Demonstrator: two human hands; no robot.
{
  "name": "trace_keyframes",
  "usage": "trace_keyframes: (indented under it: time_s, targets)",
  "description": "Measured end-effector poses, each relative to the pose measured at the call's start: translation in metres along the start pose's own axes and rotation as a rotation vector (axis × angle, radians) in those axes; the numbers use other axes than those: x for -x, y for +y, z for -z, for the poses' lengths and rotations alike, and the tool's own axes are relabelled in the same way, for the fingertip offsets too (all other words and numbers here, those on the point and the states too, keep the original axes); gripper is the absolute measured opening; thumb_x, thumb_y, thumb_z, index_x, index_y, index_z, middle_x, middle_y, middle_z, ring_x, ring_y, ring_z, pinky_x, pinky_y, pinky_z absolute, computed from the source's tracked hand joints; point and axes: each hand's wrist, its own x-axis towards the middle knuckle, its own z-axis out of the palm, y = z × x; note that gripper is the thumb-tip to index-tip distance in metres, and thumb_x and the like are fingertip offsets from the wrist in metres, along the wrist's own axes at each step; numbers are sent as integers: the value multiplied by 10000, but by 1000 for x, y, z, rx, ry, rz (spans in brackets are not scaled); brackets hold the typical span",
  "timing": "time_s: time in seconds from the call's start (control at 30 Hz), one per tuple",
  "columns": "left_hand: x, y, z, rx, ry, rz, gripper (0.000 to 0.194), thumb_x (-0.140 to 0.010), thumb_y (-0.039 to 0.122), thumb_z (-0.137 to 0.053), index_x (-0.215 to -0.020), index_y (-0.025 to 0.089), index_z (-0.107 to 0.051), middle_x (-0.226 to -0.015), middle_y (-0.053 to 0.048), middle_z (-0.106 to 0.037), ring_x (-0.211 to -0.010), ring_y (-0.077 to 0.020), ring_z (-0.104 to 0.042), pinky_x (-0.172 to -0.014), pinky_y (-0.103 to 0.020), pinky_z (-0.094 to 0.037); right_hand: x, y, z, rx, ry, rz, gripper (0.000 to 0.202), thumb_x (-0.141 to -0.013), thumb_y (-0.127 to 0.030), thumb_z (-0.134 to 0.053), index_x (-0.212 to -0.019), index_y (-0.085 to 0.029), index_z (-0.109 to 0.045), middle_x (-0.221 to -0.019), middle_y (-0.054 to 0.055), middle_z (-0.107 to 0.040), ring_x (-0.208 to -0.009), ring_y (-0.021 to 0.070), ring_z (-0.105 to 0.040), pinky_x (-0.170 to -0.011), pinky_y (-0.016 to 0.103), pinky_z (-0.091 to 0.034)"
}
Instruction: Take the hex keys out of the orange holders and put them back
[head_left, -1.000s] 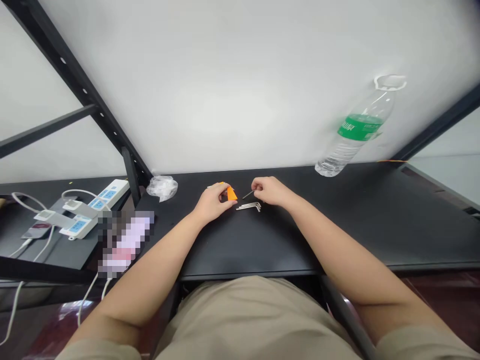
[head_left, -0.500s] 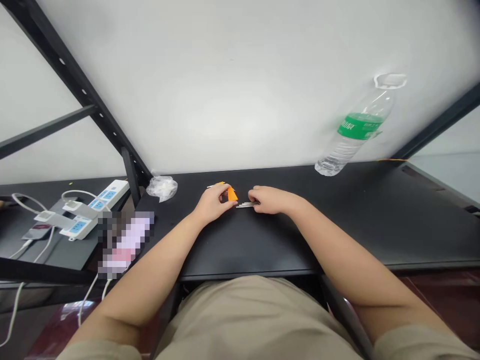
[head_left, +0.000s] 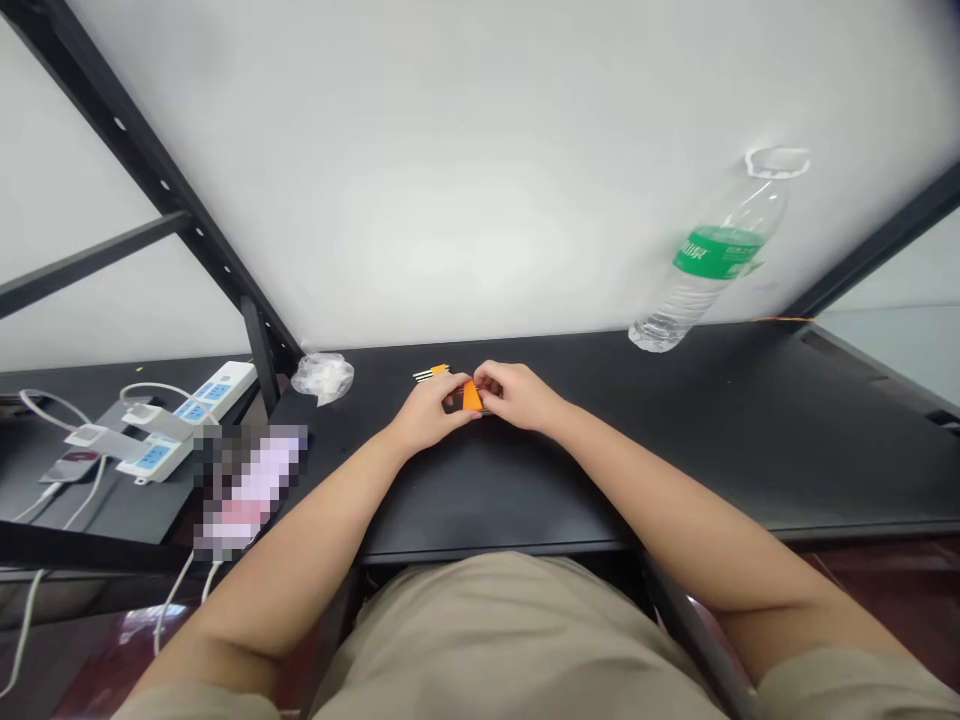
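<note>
Between thumb and fingers, my left hand (head_left: 433, 408) grips a small orange piece (head_left: 472, 396) just above the black table. My right hand (head_left: 517, 393) is closed at the right side of that piece, its fingertips touching it. Thin metal sticks show partly beneath the right fingers; how they sit against the orange piece is hidden. Beyond my left hand, a second orange piece with several thin sticks (head_left: 424, 376) lies on the table.
A crumpled clear plastic bag (head_left: 323, 377) lies at the back left. A large clear bottle with a green label (head_left: 718, 252) stands at the back right. On the left are a white power strip (head_left: 236, 378), cables and a blurred phone (head_left: 259, 485). Black frame bars (head_left: 261, 350) rise beside the table.
My right hand has moved left with the thin sticks and now meets the orange piece in my left hand. My left hand has shifted slightly, uncovering more of the second orange piece.
</note>
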Motion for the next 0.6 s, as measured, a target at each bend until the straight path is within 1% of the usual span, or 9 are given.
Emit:
trace_keyframes:
  time_s: [0.07,0.17,0.23,0.33,0.5,0.6]
  targets:
    - [0,0,0,-7,4,3,435,-840,449,-755,-1206,237,-653,-957,-24,-684,-775,-182,-577,-736,-328,-473,0,-1,-3,1,11,-32,134,-829,-184,-573,-951,-232,-603,-854,-12,-695,-720,150,-608,-669,271,-438]
    - [-1,-2,-1,-56,17,2,367,-847,413,-743,-1163,246,-665,-916,-11,-673,-762,-179,-573,-734,-327,-463,-1,1,-3,37,17,-94,178,-802,-181,-573,-968,-237,-600,-814,-20,-686,-698,149,-604,-654,265,-436]
    - [-1,-5,-2,-91,35,11,347,-842,376,-743,-1157,251,-665,-907,-5,-667,-766,-179,-572,-741,-327,-461,-2,6,-2,68,28,-136,180,-796,-178,-554,-960,-239,-599,-776,-24,-673,-671,149,-593,-642,265,-433]
    - [-1,-11,-2,-120,66,52,377,-809,345,-770,-1158,252,-664,-934,-9,-661,-770,-176,-569,-744,-323,-469,-5,20,5,125,31,-203,160,-784,-169,-541,-914,-235,-607,-770,-16,-678,-657,150,-590,-629,265,-427]
    - [-1,-18,-1,-133,111,97,396,-805,371,-775,-1167,251,-670,-900,-7,-614,-743,-165,-559,-741,-318,-481,-4,47,23,251,-59,-279,103,-726,-148,-618,-783,-231,-644,-751,4,-691,-659,162,-588,-602,271,-384]
    - [-2,-18,-1,-125,117,92,400,-815,387,-770,-1178,252,-669,-912,-7,-613,-736,-159,-553,-737,-316,-476,-2,56,30,319,-130,-286,81,-714,-158,-674,-725,-234,-648,-709,16,-666,-620,166,-551,-577,283,-345]
